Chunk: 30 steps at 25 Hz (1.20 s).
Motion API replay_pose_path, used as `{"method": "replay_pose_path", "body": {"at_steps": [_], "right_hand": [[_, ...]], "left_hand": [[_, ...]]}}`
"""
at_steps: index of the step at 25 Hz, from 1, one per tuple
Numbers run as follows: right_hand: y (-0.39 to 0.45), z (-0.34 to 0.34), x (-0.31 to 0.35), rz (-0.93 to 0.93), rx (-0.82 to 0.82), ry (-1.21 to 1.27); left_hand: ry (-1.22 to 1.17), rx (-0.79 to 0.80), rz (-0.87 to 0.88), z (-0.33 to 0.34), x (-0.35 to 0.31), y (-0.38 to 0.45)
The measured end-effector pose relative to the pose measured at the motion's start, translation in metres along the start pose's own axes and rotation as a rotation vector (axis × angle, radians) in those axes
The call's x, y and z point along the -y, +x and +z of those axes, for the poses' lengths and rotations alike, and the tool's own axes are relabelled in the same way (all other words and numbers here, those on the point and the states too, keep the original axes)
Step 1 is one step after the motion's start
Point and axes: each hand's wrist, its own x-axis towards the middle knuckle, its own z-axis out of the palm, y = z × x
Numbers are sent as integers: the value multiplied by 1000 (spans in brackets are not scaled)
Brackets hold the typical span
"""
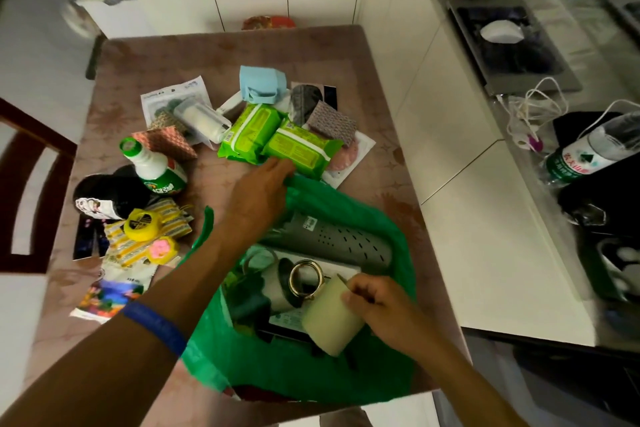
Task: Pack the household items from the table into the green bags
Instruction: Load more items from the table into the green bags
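At the near edge of the worktop a green bag stands open, already containing a grey perforated sleeve and a metal ring. Inside its mouth, the right hand grips a pale cylinder. The left hand pinches the bag's far rim, beside two green wipe packs.

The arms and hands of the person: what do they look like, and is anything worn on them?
Both arms are bare, with no sleeves in view. The left arm carries a blue wristband around the forearm. The left hand and the right hand have no gloves, and I see no rings or watch on them.
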Motion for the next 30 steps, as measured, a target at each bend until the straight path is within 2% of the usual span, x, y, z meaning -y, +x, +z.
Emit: {"method": "replay_pose_path", "body": {"at_steps": [2,4,6,7,8,9,10,11,12,13,15,16,18,20,22,24,27,30], "right_hand": [[5,11,-5,-31,-20,-34],[12,15,-7,-90,-121,-37],[23,18,-2,-118,-198,50],[29,19,-1,-114,-206,93],[35,18,0,-107,-206,111],[40,13,-1,-101,-220,108],[47,6,-5,-104,-248,97],[55,-4,-9,-117,-272,67],[65,-14,-12,-143,-267,-12],[76,-23,-13,-184,-211,-153],[104,-33,-12,-243,6,-640],[117,-38,-12,-215,69,-896],[132,-56,-10,-93,-9,-1222],[123,-75,-15,62,-69,-1332],[103,-86,-18,47,-31,-1464],[83,-104,-7,-71,10,-1507],[63,-150,24,-274,7,-1338],[46,-160,36,-237,108,-1178]], "left_hand": [[-146,-124,-114,-7,-3,4],[-202,-115,-154,-12,-11,6],[-158,-113,-127,-14,-25,-2],[-129,-112,-58,-13,-35,-13],[-129,-67,53,-10,-46,-30],[-134,46,173,-5,-56,-52],[-87,216,250,-1,-65,-75],[3,393,251,4,-68,-94],[86,526,195,11,-67,-106],[142,592,128,18,-64,-112],[168,586,53,26,-63,-112],[164,573,46,27,-64,-110],[156,549,39,31,-64,-110],[136,533,20,35,-61,-115],[131,536,5,36,-60,-117],[129,534,-13,37,-58,-114],[139,565,-35,39,-53,-112],[128,565,-41,39,-53,-111]]}}
